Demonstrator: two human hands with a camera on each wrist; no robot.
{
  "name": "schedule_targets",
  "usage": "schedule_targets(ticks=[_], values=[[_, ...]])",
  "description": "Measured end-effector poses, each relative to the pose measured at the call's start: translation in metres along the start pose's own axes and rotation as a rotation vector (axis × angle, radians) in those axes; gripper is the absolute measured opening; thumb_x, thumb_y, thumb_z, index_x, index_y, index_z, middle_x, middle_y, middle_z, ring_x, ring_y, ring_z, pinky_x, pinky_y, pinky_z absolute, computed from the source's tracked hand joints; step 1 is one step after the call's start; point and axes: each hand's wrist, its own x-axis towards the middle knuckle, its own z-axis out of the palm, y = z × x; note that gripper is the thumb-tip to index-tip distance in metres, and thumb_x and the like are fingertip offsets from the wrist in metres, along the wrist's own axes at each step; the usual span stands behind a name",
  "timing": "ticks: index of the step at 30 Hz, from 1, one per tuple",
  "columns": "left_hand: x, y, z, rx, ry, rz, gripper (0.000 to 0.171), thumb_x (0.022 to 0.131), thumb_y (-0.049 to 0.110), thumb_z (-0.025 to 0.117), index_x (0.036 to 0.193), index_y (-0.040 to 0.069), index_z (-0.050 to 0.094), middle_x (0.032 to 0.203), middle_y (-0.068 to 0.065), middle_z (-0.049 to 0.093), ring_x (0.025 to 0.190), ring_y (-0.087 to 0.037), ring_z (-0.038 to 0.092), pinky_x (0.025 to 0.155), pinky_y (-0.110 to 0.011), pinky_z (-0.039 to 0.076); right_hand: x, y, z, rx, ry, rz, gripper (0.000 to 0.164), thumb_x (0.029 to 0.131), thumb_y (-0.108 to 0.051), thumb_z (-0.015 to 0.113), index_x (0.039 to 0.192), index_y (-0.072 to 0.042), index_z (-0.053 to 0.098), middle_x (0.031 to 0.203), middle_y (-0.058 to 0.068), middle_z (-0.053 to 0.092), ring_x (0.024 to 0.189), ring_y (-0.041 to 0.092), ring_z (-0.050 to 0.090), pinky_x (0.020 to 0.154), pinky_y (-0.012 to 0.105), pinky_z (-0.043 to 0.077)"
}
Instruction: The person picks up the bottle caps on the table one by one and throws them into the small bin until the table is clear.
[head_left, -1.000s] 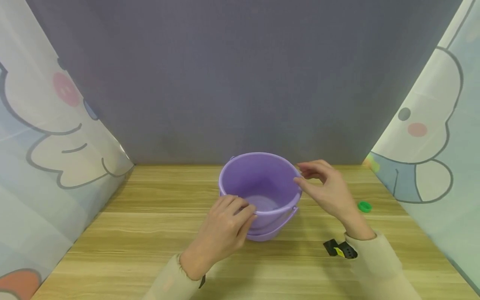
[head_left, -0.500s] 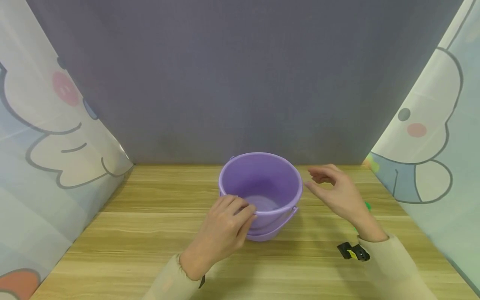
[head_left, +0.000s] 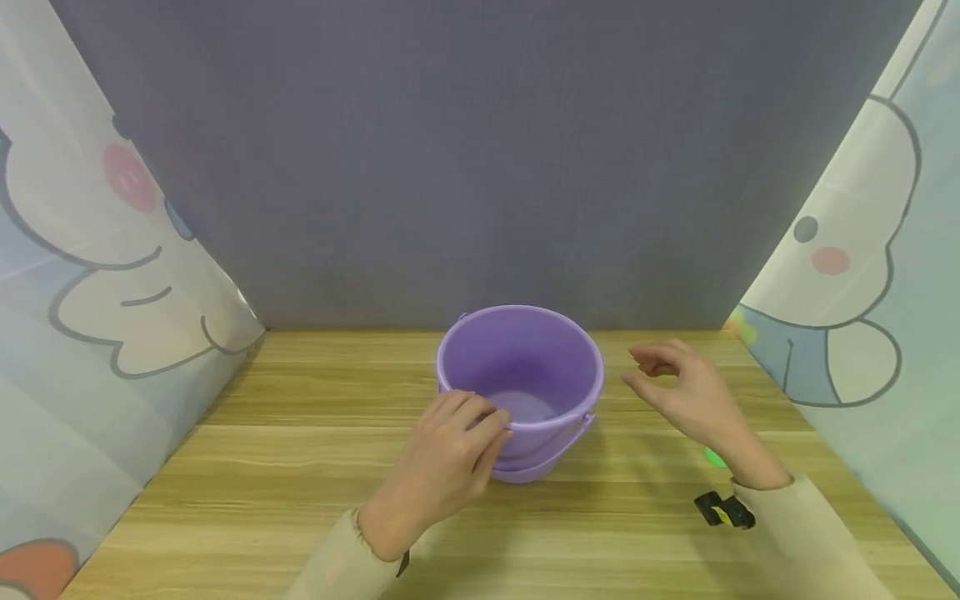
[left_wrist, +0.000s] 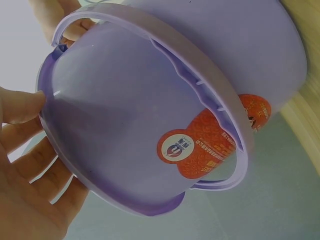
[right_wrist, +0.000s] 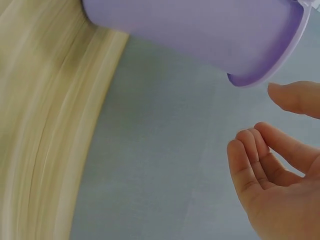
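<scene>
A purple bucket [head_left: 547, 446] stands upright on the wooden table, its handle hanging down on the near side. Inside, its floor and walls are bare as far as the head view shows. My left hand [head_left: 450, 442] grips the near left rim, fingers over the edge and thumb outside. In the left wrist view, a red sticker [left_wrist: 197, 155] with a white round logo shows on the bucket's wall below the rim. My right hand [head_left: 690, 392] hovers to the right of the bucket, apart from it, with bent fingers and thumb spread and nothing between them.
A bright green object [head_left: 716, 457] lies on the table [head_left: 300, 467], partly hidden by my right wrist. A grey panel [head_left: 495, 167] rises behind the table. Cartoon-printed sheets [head_left: 840, 333] flank both sides. A black wrist device [head_left: 723, 510] sits at my right cuff.
My right hand has moved away from the bucket's right rim, to the right and slightly nearer. It now covers the green ring seen earlier. The left hand and bucket have stayed in place.
</scene>
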Motion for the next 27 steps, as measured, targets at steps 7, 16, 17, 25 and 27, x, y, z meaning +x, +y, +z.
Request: schedule_targets(ticks=[7,16,17,25,27], values=[[0.000,0.001,0.000,0.010,0.006,0.000,0.007,0.096,0.017,0.066,0.098,0.011,0.069,0.093,-0.001,0.067,0.091,-0.021,0.062,0.084,-0.035,0.053,-0.003,0.008,-0.001,-0.047,-0.008,-0.030,0.037,0.089,-0.019,0.077,0.119,0.002,0.070,0.114,0.015,0.069,0.097,0.033,0.067,0.083,0.048,0.052],[0.002,0.000,0.002,0.023,0.027,0.007,0.008,0.097,0.015,0.062,0.095,0.010,0.068,0.091,-0.001,0.067,0.089,-0.022,0.063,0.082,-0.035,0.053,-0.011,0.023,-0.002,-0.078,-0.043,0.006,0.037,0.090,-0.020,0.077,0.118,0.003,0.069,0.113,0.016,0.068,0.098,0.034,0.066,0.083,0.051,0.053],[0.002,0.000,0.002,0.022,0.026,0.007,0.010,0.099,0.016,0.060,0.095,0.010,0.068,0.091,-0.001,0.067,0.089,-0.022,0.063,0.082,-0.035,0.053,-0.012,0.025,-0.002,-0.080,-0.045,0.007,0.037,0.090,-0.020,0.077,0.118,0.003,0.069,0.113,0.016,0.068,0.097,0.034,0.066,0.083,0.051,0.053],[0.001,0.000,0.002,0.026,0.025,0.013,0.020,0.103,0.019,0.053,0.094,0.010,0.068,0.091,-0.001,0.067,0.089,-0.022,0.063,0.082,-0.035,0.053,-0.020,0.042,-0.003,-0.121,-0.033,-0.022,0.034,0.085,-0.014,0.080,0.111,0.005,0.071,0.104,0.014,0.069,0.088,0.028,0.067,0.074,0.032,0.055],[0.002,0.000,0.003,0.026,0.029,0.016,0.017,0.102,0.019,0.056,0.093,0.010,0.068,0.091,-0.002,0.067,0.088,-0.022,0.063,0.082,-0.035,0.054,-0.022,0.045,-0.004,-0.126,-0.043,-0.016,0.033,0.085,-0.014,0.079,0.110,0.005,0.071,0.105,0.015,0.069,0.088,0.029,0.067,0.074,0.033,0.055]])
